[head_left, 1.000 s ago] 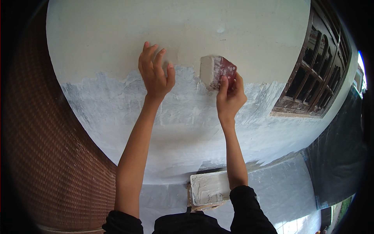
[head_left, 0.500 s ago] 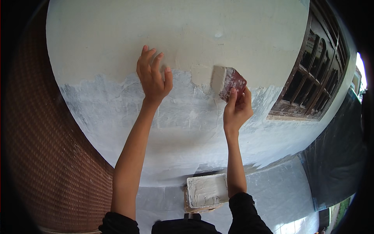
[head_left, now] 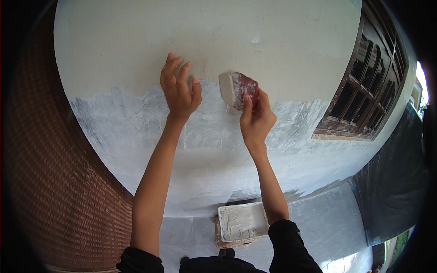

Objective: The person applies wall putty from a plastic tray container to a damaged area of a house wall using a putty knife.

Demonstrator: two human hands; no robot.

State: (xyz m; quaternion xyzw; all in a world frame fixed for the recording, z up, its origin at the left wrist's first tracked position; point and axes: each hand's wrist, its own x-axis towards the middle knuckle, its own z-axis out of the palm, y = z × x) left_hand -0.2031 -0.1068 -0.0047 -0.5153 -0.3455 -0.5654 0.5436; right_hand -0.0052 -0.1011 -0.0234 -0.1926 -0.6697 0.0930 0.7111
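Observation:
My right hand (head_left: 257,117) grips a dark red, flat filler scraper (head_left: 247,89) with the thumb on its near face. Off-white filler paste (head_left: 227,89) coats the scraper's left part, which is against the wall (head_left: 205,154) or very close to it. Up and to the left, my left hand (head_left: 179,88) holds nothing; its fingers are apart and slightly bent, at the wall's surface. Around both hands the wall changes from a smooth cream coat above to a patchy grey-white surface below, along a ragged line.
On the grey floor (head_left: 191,232) below stands a rectangular tray (head_left: 220,227) of white paste, on brown cardboard. A brown woven panel (head_left: 68,195) runs along the left. To the right are a dark wooden window (head_left: 364,86) and a black sheet (head_left: 391,177).
My right hand has moved left along the wall with the scraper, now nearer my left hand. The left hand stays in place.

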